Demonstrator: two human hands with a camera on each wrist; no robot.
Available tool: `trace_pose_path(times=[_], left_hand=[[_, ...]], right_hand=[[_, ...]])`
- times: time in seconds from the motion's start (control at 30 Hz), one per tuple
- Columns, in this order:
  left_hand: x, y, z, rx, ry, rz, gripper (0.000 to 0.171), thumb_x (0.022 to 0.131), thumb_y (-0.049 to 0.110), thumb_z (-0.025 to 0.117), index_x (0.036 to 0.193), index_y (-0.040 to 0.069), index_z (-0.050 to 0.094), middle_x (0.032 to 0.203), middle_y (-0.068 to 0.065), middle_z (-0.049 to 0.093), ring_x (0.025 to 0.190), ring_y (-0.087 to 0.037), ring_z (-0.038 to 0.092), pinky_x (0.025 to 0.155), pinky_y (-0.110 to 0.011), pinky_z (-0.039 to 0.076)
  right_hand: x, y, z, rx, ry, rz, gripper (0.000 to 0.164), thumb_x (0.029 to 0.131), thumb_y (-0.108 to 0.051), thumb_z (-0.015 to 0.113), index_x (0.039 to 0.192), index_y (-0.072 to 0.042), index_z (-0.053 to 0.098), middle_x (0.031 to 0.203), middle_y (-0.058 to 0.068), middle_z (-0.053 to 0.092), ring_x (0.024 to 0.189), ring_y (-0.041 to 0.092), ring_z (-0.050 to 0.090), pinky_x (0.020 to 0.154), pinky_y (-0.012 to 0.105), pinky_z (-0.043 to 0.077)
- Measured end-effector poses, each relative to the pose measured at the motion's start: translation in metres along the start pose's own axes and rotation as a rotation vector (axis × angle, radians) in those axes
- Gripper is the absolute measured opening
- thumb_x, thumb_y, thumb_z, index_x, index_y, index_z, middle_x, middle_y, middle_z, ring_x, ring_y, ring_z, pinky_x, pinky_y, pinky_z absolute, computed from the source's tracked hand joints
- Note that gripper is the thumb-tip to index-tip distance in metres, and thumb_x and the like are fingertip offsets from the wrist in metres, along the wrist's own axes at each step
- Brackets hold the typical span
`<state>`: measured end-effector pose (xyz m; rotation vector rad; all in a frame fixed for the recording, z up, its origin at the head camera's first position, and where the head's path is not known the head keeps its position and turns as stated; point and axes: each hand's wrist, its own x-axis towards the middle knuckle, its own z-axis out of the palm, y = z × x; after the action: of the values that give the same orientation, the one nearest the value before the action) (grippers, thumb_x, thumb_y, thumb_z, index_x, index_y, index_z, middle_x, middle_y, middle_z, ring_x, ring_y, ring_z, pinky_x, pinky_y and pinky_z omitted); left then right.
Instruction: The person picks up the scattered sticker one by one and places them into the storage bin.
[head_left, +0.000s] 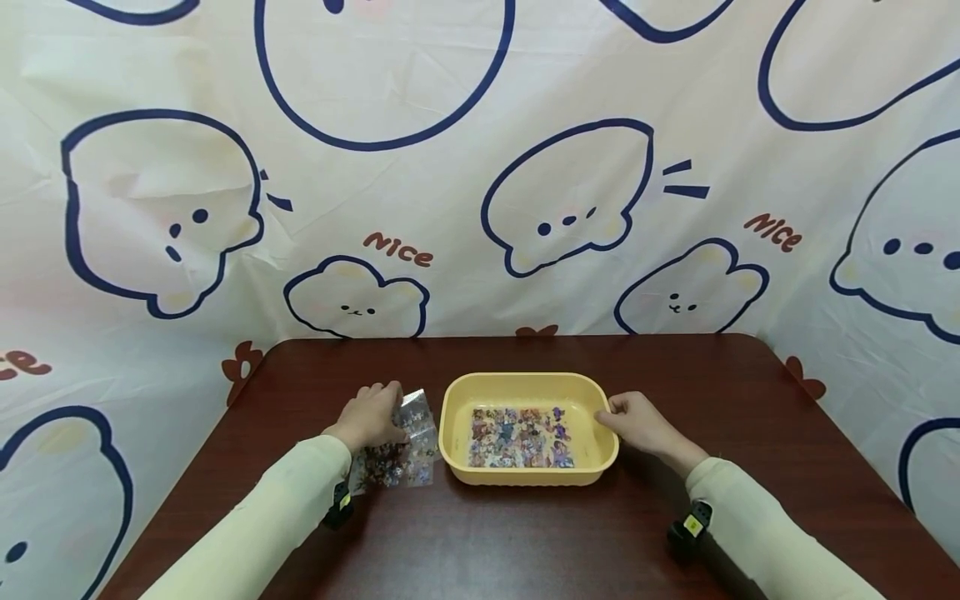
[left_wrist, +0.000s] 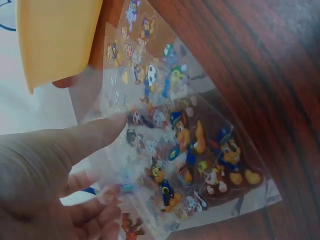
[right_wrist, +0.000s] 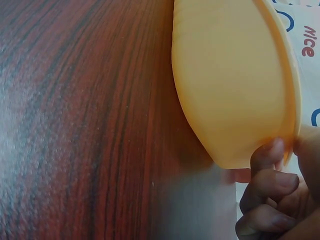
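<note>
Clear sticker sheets (head_left: 418, 442) with small cartoon figures lie left of a yellow plastic basin (head_left: 528, 477). My left hand (head_left: 369, 417) pinches them at their left side. In the left wrist view the thumb (left_wrist: 95, 137) lies over the top sticker sheet (left_wrist: 187, 150), which shows cartoon dogs; the other fingers are partly hidden beneath. Inside the basin lies another sheet of colourful stickers (head_left: 517, 437). At the basin's right end my right hand (head_left: 641, 423) grips the rim, thumb on the inside. Its fingers (right_wrist: 270, 185) curl against the outer wall of the basin (right_wrist: 230, 85) in the right wrist view.
Everything rests on a dark reddish-brown wooden table (head_left: 510, 542). A pale cloth (head_left: 450, 192) printed with blue-outlined cartoon animals hangs behind the table and along both sides. Each wrist wears a dark strapped device.
</note>
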<state>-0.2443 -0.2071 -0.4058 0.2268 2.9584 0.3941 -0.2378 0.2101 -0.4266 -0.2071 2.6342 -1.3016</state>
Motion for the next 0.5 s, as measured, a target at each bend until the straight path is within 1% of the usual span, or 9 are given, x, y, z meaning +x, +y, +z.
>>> trace_pose_path(times=[0.07,0.17,0.23,0.27,0.37,0.5], left_hand=[[-0.0006,0.0005,-0.0004,-0.012,0.014,0.015,0.049,0.080,0.018,0.086,0.116,0.004,0.057,0.095,-0.008,0.065,0.084,-0.026,0.056,0.072,-0.042,0.049],[-0.0017,-0.0004,0.0003,-0.034,0.037,0.043,0.032,0.085,0.006,0.077,0.111,0.003,0.060,0.084,-0.005,0.066,0.070,-0.020,0.055,0.063,-0.036,0.046],[-0.0016,-0.0014,0.0004,-0.049,0.051,0.058,0.018,0.088,0.000,0.069,0.104,0.004,0.062,0.081,-0.005,0.065,0.066,-0.017,0.053,0.061,-0.033,0.044],[-0.0014,-0.0018,0.0001,-0.059,0.058,0.070,0.013,0.089,-0.002,0.065,0.100,0.004,0.064,0.081,-0.005,0.065,0.065,-0.017,0.053,0.061,-0.033,0.045],[-0.0003,-0.0020,-0.0025,-0.093,0.056,0.079,0.011,0.092,-0.003,0.060,0.092,0.005,0.067,0.082,-0.005,0.067,0.065,-0.015,0.054,0.061,-0.032,0.045],[0.0000,-0.0024,-0.0077,-0.123,0.033,0.072,0.012,0.095,0.001,0.061,0.090,0.005,0.071,0.081,-0.004,0.068,0.064,-0.015,0.055,0.060,-0.031,0.045]], right_hand=[[0.0001,0.0004,-0.0003,-0.003,-0.001,-0.006,0.029,0.099,-0.012,0.058,0.072,-0.006,0.052,0.057,-0.003,0.048,0.051,0.009,0.048,0.048,0.022,0.038],[0.0005,0.0013,0.0011,-0.004,-0.001,-0.013,0.028,0.099,-0.012,0.058,0.073,-0.004,0.054,0.057,-0.003,0.049,0.052,0.009,0.048,0.048,0.022,0.038],[0.0009,0.0017,0.0016,-0.005,0.004,-0.013,0.027,0.099,-0.012,0.058,0.074,-0.003,0.054,0.057,-0.003,0.049,0.052,0.009,0.048,0.048,0.022,0.038],[0.0009,0.0018,0.0018,-0.005,0.004,-0.013,0.027,0.099,-0.012,0.058,0.074,-0.002,0.055,0.058,-0.003,0.049,0.052,0.010,0.049,0.048,0.022,0.039],[0.0009,0.0016,0.0017,-0.007,0.010,-0.010,0.027,0.099,-0.012,0.058,0.074,-0.002,0.055,0.058,-0.002,0.049,0.052,0.011,0.050,0.048,0.023,0.039],[0.0010,0.0020,0.0017,-0.011,0.019,-0.007,0.027,0.099,-0.012,0.058,0.074,-0.002,0.054,0.058,-0.002,0.050,0.053,0.012,0.051,0.048,0.023,0.040]])
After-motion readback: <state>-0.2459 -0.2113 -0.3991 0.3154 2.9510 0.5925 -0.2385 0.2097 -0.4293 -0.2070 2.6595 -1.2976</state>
